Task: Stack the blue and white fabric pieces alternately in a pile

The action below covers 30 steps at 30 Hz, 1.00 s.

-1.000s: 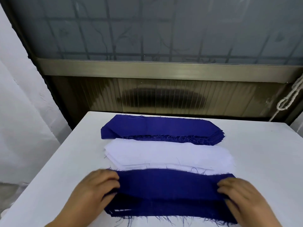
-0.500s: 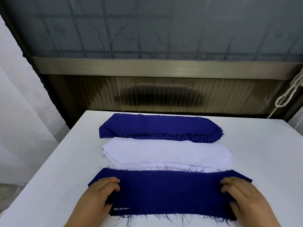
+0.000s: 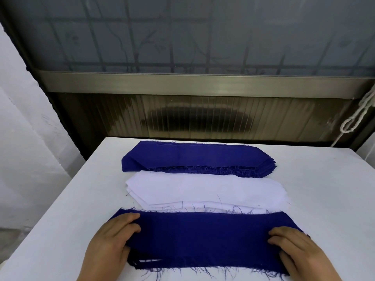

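The top blue piece [image 3: 203, 238] lies flat on the near pile, close to the table's [image 3: 60, 220] near edge, its long axis running left to right, parallel to that edge. A thin white sliver showing at the pile's near left corner suggests white cloth already lies under it. The piece is deep blue, woven, with frayed threads along both long edges and angled ends.

Each hand sits on one end of this strip. The left hand [image 3: 110, 243] rests on the left end with fingers bent, fingertips on the cloth; the right hand [image 3: 298, 250] lies on the right end with fingers fairly straight, pressing down. Whether either thumb is tucked under the cloth cannot be told. It looks as though the strip is being squared on the pile.

By the alternating order, the next piece should be white. The white stack [image 3: 205, 191] lies just beyond the fingertips, toward the far edge, touching the near pile's far fringe, its long axis parallel to the strip. Both hands are about equally near it, so each can reach straight forward to an end. Beyond it, at the far edge, lies the blue stack [image 3: 194, 157], its near fringe touching the white one.
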Available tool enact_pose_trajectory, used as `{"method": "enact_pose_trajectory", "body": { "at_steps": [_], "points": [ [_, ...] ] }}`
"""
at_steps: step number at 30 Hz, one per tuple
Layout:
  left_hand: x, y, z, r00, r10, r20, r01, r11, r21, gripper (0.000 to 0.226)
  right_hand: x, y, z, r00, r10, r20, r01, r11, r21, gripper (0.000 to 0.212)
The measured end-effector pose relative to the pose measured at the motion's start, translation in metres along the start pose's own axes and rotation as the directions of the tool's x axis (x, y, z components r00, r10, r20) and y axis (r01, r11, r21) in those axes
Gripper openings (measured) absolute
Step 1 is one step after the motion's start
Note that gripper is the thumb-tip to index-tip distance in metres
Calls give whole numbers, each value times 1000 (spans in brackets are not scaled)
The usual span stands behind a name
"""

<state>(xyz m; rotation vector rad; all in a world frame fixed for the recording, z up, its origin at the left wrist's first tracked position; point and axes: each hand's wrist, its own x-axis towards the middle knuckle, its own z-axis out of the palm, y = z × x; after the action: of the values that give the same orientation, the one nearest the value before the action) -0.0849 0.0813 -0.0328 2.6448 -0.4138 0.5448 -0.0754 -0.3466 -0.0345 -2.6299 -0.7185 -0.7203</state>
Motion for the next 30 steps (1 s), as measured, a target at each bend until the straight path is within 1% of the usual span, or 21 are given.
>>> {"method": "enact_pose_trajectory", "body": {
  "at_steps": [2, 5, 6, 8, 9, 10, 12, 13, 14, 16, 18, 19, 20, 21, 22, 24, 26, 28, 30],
  "points": [
    [0, -1, 1, 1000, 4, 13, -4, 1000, 17, 45, -1, -2, -1, 1000, -8, -6, 9, 999, 31, 61],
    [-2, 2, -2, 997, -9, 74, 8, 1000, 10, 45, -4, -3, -1, 1000, -11, -5, 12, 998, 59, 60],
    [-3, 2, -5, 994, -21, 107, 23, 1000, -15, 47, -5, -4, -2, 1000, -3, -13, 3, 998, 69, 59],
    [-3, 2, -16, 973, -75, 219, 103, 987, -119, 70, -2, -6, -5, 999, 30, -32, -27, 995, 95, 57],
    [-3, 3, -21, 960, -80, 270, 122, 982, -144, 75, 0, -8, -6, 999, 40, -32, -36, 993, 109, 55],
    [-2, 8, -29, 946, -49, 319, 100, 984, -147, 71, 3, -10, -7, 999, 39, -28, -36, 992, 118, 54],
    [6, 18, -36, 922, 18, 386, 36, 991, -131, 55, 8, -16, -4, 999, 30, -12, -28, 991, 130, 49],
    [8, 23, -32, 922, 46, 384, 11, 989, -144, 51, 12, -20, -2, 1000, 26, 2, -26, 990, 137, 45],
    [9, 28, -22, 924, 105, 368, -50, 986, -156, 46, 16, -22, 0, 1000, 18, 16, -20, 990, 137, 40],
    [11, 39, 0, 919, 157, 361, -87, 975, -203, 36, 23, -27, 8, 998, 16, 60, -22, 993, 113, 29],
    [21, 48, 11, 910, 93, 403, -3, 976, -217, 29, 27, -25, 15, 996, 37, 86, -43, 997, 70, 13],
    [24, 49, 14, 917, 68, 392, 17, 978, -209, 22, 27, -23, 17, 994, 60, 96, -65, 997, 50, 3],
    [26, 47, 15, 931, 65, 359, 2, 983, -182, 14, 25, -18, 19, 991, 87, 98, -92, 995, 43, 6],
    [26, 42, 15, 947, 47, 319, 5, 987, -159, 11, 22, -12, 18, 990, 111, 86, -114, 993, 24, 6],
    [25, 38, 13, 956, 9, 292, 30, 991, -131, 16, 19, -6, 17, 988, 138, 66, -138, 990, -1, 4],
    [24, 28, 11, 964, -86, 253, 100, 994, -43, 26, 16, 5, 13, 979, 197, 44, -195, 980, -46, 15],
    [29, 22, 10, 971, -146, 187, 144, 989, 28, 30, 19, 12, 9, 964, 261, 47, -255, 961, -111, 13],
    [40, 23, 12, 981, -146, 127, 140, 989, 53, 25, 29, 13, 6, 943, 323, 80, -312, 942, -125, 25],
    [55, 31, 17, 992, -93, 89, 89, 995, 49, 22, 43, 9, 6, 946, 314, 84, -308, 948, -77, 26]
  ]
}}
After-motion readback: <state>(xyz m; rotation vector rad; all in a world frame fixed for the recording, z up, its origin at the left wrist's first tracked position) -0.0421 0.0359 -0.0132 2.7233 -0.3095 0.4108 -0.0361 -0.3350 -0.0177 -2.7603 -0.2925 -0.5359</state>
